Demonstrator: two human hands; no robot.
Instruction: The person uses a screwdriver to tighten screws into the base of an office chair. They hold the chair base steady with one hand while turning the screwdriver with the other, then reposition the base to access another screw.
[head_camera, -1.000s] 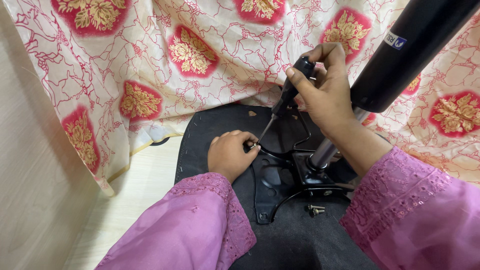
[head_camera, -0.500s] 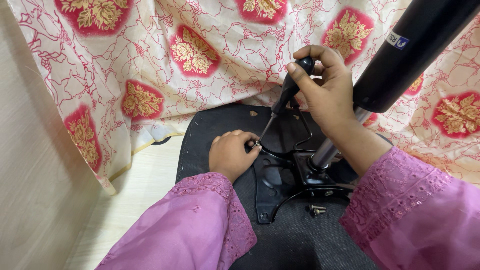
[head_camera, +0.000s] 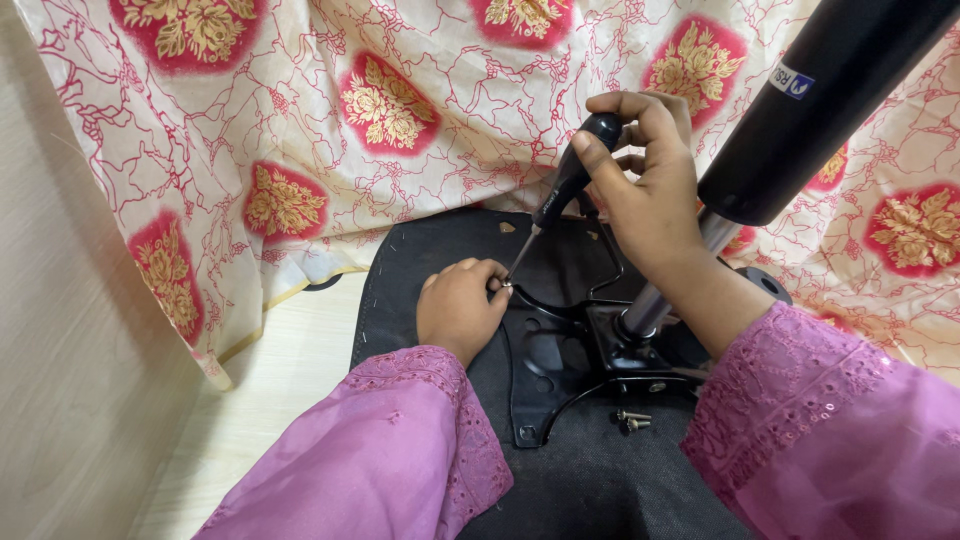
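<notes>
My right hand (head_camera: 645, 190) grips the black handle of a screwdriver (head_camera: 565, 190), whose shaft slants down left to a screw at the corner of a black metal bracket plate (head_camera: 550, 360). My left hand (head_camera: 460, 305) rests on the black seat underside (head_camera: 600, 480), its fingers pinched at the screwdriver tip, steadying the screw. A black gas-lift cylinder (head_camera: 820, 100) rises from the bracket to the upper right, behind my right wrist. Both my sleeves are pink.
Two loose screws (head_camera: 630, 420) lie on the seat fabric just below the bracket. A cream cloth with red and gold flower motifs (head_camera: 330, 130) drapes behind the seat. Pale wooden floor (head_camera: 270, 400) shows at the left, beside a beige wall (head_camera: 70, 380).
My right hand has shifted slightly on the screwdriver handle, as if turning it. My left hand stays at the tip.
</notes>
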